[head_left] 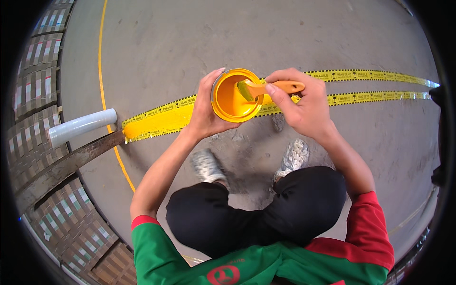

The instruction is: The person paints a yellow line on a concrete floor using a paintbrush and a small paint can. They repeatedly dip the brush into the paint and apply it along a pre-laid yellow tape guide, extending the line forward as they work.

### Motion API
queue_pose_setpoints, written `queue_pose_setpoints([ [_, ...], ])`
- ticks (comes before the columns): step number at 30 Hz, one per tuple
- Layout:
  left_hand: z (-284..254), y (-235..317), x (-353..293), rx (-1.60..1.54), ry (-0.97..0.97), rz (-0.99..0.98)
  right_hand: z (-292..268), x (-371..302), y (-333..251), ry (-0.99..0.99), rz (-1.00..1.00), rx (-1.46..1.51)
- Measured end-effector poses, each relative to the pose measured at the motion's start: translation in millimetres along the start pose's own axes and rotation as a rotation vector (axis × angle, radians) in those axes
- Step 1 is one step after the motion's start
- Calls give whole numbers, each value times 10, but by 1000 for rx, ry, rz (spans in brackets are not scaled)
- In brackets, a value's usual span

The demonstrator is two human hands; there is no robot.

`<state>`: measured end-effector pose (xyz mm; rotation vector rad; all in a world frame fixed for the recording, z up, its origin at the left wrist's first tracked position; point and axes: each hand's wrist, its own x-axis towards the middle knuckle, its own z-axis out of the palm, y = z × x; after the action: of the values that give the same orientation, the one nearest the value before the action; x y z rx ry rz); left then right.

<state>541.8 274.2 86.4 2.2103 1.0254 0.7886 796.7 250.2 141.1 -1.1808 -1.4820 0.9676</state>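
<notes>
My left hand (pixel 209 107) is wrapped round the side of an open paint can (pixel 214 97) with yellow paint inside. In my right hand (pixel 304 102) is a paintbrush (pixel 287 87) with an orange handle, gripped between thumb and fingers. Its bristles are inside the can's mouth, coated yellow near the tip. Below the can, two strips of yellow printed tape (pixel 361 75) run across the floor, apart from each other. Between them, at the left end, lies a band of yellow paint (pixel 164 121).
A roll of clear wrap (pixel 83 127) lies left of the painted band, beside a long dark metal bar (pixel 71 164). Stacked cartons (pixel 71 218) stand along the left. A thin yellow line (pixel 101 61) crosses the concrete floor (pixel 199 38). My covered shoes (pixel 293 159) are just behind the tape.
</notes>
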Motion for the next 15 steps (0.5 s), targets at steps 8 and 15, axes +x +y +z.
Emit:
queue_pose_setpoints([
  [8, 498, -317, 45, -67, 9, 46, -332, -131, 508, 64, 407, 324],
  [15, 1393, -380, -137, -114, 59, -35, -485, -816, 871, 273, 557, 316],
])
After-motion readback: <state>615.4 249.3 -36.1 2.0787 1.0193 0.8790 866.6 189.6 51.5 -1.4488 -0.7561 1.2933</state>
